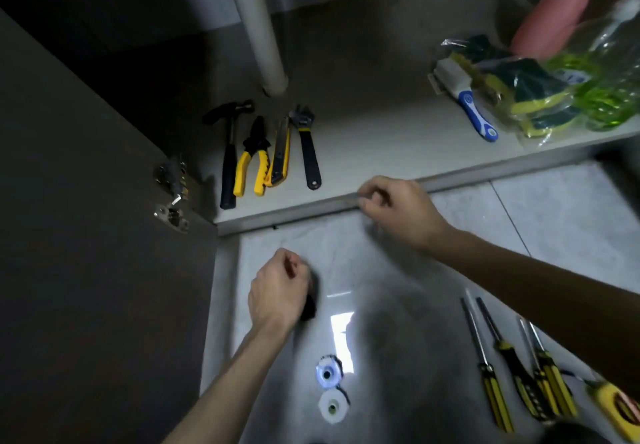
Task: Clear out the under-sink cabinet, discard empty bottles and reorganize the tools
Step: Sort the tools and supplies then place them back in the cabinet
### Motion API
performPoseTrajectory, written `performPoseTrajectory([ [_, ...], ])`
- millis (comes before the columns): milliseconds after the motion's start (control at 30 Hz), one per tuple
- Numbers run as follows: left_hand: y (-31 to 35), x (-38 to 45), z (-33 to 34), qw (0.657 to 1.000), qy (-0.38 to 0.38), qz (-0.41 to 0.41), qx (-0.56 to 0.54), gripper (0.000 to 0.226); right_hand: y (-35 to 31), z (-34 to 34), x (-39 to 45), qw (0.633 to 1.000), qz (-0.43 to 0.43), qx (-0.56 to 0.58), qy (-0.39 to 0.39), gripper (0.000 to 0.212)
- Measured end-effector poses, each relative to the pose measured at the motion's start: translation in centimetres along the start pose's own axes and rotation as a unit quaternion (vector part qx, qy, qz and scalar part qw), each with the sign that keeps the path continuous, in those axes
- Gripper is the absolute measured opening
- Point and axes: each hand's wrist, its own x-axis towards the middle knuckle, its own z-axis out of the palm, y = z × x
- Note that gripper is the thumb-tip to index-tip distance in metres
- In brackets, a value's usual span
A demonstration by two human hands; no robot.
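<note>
Fingers [372,198] curled on both hands, grip unclear, hammer [229,153], pliers [254,158] beside pipe [258,24]

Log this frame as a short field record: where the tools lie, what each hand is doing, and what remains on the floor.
cabinet row: black-handled hammer, yellow-handled pliers, yellow utility knife, black adjustable wrench
cabinet right: blue-and-white brush, bagged green-yellow sponges
left hand: grips a dark object, identity unclear
right hand: fingers curled at the cabinet edge; hold unclear
floor: four yellow-black screwdrivers, two white tape rolls, yellow tape measure
</note>
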Motion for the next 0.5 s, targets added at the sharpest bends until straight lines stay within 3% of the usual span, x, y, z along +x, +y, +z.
performPoseTrajectory([
  [133,1.2,-4.1,2.8,0.995,-0.090,0.031,-0.005,0.013,5.8,-3.0,-7.9,0.991,0.107,-0.048,-0.062,0.015],
  [300,5.7,-9.8,7.4,0.979,-0.190,0.079,0.009,0.015,12.0,-5.7,-16.7,0.946,0.253,-0.195,-0.060,0.014],
  [500,9.3,-15.9,13.5,0.936,-0.309,0.161,0.040,0.031,14.6,-4.6,-22.0,0.929,0.269,-0.232,-0.103,0.025],
])
